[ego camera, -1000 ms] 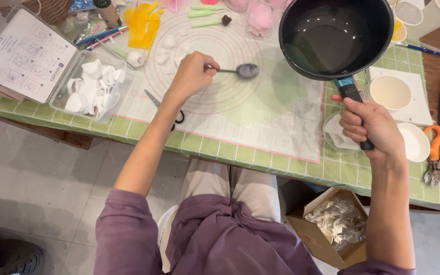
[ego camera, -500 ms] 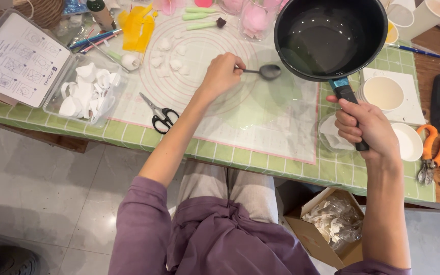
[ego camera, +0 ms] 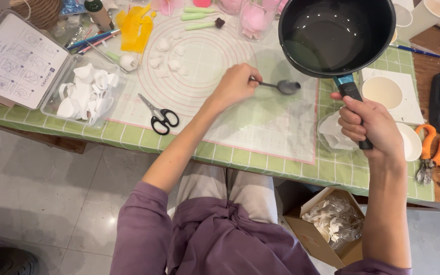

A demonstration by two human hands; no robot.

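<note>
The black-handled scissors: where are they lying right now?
In the head view the scissors lie on the translucent mat, left of the person's left forearm and right of the clear box of white pieces.

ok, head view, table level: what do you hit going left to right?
Clear box of white pieces → black-handled scissors → left hand holding the spoon → right hand gripping the black saucepan by its handle → orange-handled scissors.
</note>
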